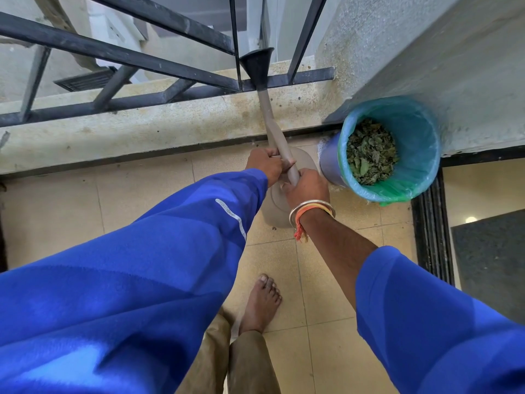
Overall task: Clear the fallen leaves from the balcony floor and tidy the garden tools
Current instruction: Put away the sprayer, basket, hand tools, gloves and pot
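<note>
Gripping the long spout of the grey-brown plastic watering can (274,209), my left hand (265,166) has its fingers curled round it. My right hand (306,186) (the one with the metal bangle (311,207)) holds the same spout a little lower. The can's body is over the beige tiled floor (159,206). Just beside it, to the right, stands the round blue bin (329,166), which contains the dry green leaves (370,150).
</note>
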A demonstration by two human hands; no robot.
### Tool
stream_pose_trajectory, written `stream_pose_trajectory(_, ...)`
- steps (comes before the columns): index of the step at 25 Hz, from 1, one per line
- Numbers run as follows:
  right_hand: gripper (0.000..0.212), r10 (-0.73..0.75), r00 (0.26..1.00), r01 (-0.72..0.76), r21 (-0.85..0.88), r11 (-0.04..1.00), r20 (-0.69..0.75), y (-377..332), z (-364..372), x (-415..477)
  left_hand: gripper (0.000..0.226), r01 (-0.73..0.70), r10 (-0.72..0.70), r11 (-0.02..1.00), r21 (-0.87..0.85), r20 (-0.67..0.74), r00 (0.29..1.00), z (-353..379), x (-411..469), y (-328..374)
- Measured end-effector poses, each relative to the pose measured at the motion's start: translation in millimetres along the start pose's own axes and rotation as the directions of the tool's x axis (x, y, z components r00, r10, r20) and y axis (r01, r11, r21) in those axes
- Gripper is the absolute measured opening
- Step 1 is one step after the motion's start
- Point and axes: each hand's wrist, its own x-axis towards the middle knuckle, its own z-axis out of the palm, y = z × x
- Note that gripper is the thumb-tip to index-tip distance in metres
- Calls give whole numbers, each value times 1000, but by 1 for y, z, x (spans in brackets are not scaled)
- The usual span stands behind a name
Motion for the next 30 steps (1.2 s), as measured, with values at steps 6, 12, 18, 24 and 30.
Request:
stream_pose_trajectory(6, 34, -7, 1000, 8, -21, 1000, 23, 2, -3, -6, 7, 24, -23, 998, 65, -9, 1000, -7, -5, 1)
stream_pose_trajectory(12, 39, -7, 999, 6, 4, 1000, 33, -3, -5, -17, 28, 21, -21, 992, 123, -1, 1000, -9, -10, -5)
stream_pose_trajectory(18, 31, -3, 1000, 2, 16, 1000, 28, 0, -2, -24, 19, 30, -28, 990, 136, -21, 999, -9, -19, -11)
stream_pose_trajectory(24, 33, -1, 1000, 0, 36, 999, 22, 4, -2, -29, 15, 16, -12, 988, 156, -26, 1000, -9, -28, -15)
stream_pose_trajectory(30, 55, -55, 996, 58, 49, 997, -69, 6, -14, -42, 59, -182, 247, 786, 591, -31, 969, -25, -50, -9)
